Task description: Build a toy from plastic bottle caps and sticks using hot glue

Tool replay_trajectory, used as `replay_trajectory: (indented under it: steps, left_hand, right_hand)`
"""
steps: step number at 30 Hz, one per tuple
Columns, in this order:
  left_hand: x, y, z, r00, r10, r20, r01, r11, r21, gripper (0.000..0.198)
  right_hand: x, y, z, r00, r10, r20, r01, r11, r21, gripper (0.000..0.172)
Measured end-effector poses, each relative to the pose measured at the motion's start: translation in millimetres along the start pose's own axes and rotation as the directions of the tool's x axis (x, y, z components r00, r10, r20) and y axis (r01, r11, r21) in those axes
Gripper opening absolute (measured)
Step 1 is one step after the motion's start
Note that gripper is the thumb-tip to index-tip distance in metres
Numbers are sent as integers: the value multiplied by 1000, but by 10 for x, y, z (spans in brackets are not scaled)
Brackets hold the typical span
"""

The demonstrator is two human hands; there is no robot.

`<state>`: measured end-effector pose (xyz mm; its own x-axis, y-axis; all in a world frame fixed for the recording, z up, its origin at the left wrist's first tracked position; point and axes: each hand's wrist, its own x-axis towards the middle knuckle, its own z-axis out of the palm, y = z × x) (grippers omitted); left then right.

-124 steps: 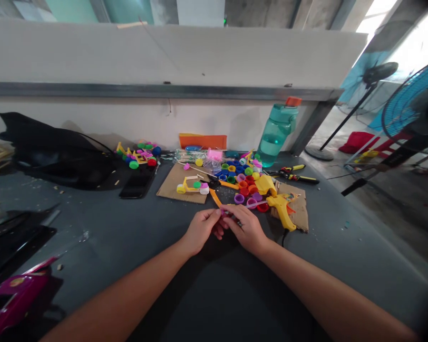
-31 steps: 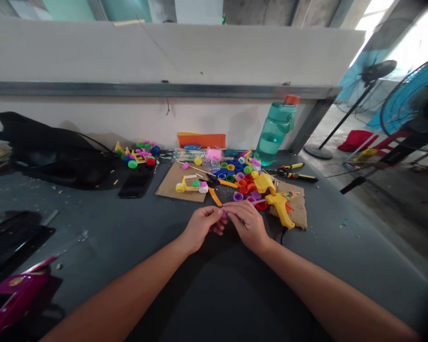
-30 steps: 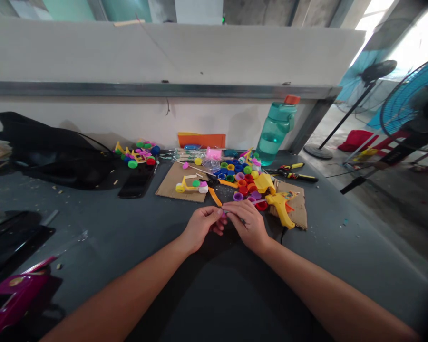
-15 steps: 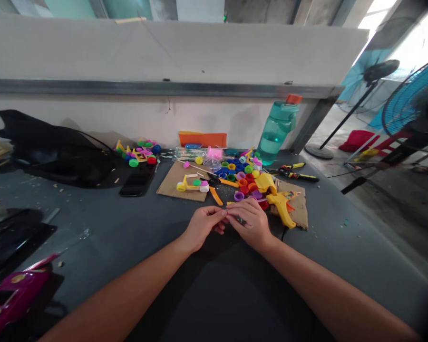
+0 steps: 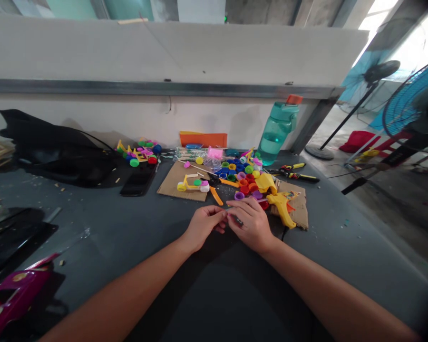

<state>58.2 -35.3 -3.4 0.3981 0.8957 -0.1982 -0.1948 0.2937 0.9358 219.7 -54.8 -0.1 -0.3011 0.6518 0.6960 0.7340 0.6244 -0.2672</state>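
Observation:
My left hand [image 5: 206, 225] and my right hand [image 5: 250, 222] meet fingertip to fingertip above the dark table. Both are closed in a pinch, and whatever lies between the fingers is too small or hidden to name. Just to the right of my right hand lies a yellow glue gun [image 5: 282, 208] on a piece of cardboard. Behind my hands is a loose pile of coloured bottle caps [image 5: 243, 184]. A small yellow toy vehicle with cap wheels [image 5: 189, 186] rests on another cardboard sheet [image 5: 167, 183], near an orange-handled cutter [image 5: 216, 195].
A teal water bottle [image 5: 275, 133] stands at the back right, with pliers [image 5: 299, 175] in front. To the left are a phone [image 5: 137, 182], a black bag [image 5: 57, 152] and more toy pieces [image 5: 137, 153]. A purple device [image 5: 19, 289] sits front left; fans [image 5: 413, 104] stand right.
My hands stay together in nearly the same place, with only slight finger movement. The pink bit seen between the fingertips earlier no longer shows. The view has shifted very slightly.

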Motion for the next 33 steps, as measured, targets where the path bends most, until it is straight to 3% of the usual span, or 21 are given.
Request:
replay_trajectory:
  steps: [7, 14, 19, 26, 33]
  left_hand:
    - [-13, -4, 44, 999, 31, -36, -28, 996, 83, 23]
    - [7, -23, -1, 996, 42, -78, -40, 999, 19, 25]
    - [-2, -24, -11, 998, 61, -17, -60, 998, 28, 29]
    - [-17, 1, -2, 997, 67, -35, -67, 998, -11, 28]
    - [-16, -8, -26, 997, 73, -33, -75, 995, -68, 30]
  right_hand:
    - [11, -40, 15, 998, 60, -19, -59, 996, 64, 12]
    - [-2, -19, 7, 964, 257, -70, -237, 947, 219, 8]
    - [-12, -13, 22, 974, 226, -30, -213, 949, 233, 12]
    - [-25, 9, 12, 971, 230, -61, -211, 950, 231, 11]
    - [80, -56, -226, 983, 156, -101, -142, 981, 136, 8]
